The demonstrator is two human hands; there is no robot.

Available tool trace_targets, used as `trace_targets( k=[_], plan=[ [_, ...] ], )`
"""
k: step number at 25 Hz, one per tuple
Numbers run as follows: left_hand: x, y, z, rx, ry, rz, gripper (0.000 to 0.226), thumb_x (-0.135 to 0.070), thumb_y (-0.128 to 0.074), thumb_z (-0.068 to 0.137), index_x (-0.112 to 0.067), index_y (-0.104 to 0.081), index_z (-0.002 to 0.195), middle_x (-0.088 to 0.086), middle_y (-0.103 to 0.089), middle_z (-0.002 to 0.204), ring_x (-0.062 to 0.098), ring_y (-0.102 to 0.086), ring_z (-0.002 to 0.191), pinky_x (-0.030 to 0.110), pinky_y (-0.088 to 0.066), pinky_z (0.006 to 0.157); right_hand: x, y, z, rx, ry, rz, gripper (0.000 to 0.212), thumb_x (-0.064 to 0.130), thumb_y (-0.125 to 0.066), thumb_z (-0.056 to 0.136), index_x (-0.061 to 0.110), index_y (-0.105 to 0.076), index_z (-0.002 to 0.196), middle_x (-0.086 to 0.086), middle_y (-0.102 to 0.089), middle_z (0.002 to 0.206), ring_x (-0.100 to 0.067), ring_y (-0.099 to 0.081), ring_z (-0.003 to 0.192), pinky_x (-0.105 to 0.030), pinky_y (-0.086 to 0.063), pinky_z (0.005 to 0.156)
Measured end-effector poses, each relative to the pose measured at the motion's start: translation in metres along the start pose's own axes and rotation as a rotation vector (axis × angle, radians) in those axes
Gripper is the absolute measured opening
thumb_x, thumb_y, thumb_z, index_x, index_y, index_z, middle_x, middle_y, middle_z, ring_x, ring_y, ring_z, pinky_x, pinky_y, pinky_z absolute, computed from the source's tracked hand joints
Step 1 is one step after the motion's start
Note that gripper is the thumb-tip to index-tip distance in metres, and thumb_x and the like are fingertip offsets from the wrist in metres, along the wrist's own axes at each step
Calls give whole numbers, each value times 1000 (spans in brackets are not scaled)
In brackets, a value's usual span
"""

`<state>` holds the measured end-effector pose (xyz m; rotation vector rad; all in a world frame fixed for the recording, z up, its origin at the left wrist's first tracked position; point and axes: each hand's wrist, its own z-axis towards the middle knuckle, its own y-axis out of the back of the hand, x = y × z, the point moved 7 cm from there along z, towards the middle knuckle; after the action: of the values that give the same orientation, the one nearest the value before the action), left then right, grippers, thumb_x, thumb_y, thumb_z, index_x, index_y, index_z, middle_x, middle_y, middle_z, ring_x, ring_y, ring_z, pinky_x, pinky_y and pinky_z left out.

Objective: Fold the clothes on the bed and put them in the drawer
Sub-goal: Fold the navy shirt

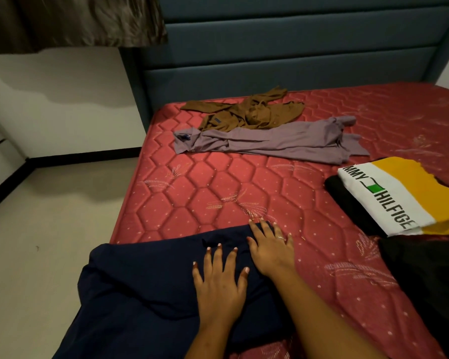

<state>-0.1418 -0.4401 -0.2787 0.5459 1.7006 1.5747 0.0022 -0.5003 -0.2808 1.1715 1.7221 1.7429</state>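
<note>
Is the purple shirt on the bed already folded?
No, the purple shirt lies crumpled and spread out on the mattress, next to the brown shirt.

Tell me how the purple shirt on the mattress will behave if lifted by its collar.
The purple shirt will probably hang limp: it lies flat in soft creases, so the cloth looks thin and floppy. It seems light for its spread. The brown shirt lies against its far edge, so it may get tugged along.

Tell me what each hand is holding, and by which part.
Nothing is held. The left hand and the right hand both press flat, fingers straight, on the navy garment, near its far right end.
</note>
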Motion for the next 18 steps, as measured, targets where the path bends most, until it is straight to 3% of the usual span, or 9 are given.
trace_targets(
  k=[4,18],
  plan=[
    [0,0,-1,-50,-19,5,54,-59,-30,91,-31,-60,126,3,-57,133,27,-52,126,51,-21,103,0,1,0,-16,3,13,53,51,-20,100,41,-10,151,10,-8,161,-22,-5,148,-53,-5,118],
    [-3,-1,-3,-108,-39,-11,53,-55,-34,88,-27,-63,123,5,-58,132,30,-51,126,53,-24,103,0,-2,-1,-83,-31,25,52,49,-23,100,43,-14,150,12,-12,160,-21,-6,148,-53,-4,117]
  ],
)
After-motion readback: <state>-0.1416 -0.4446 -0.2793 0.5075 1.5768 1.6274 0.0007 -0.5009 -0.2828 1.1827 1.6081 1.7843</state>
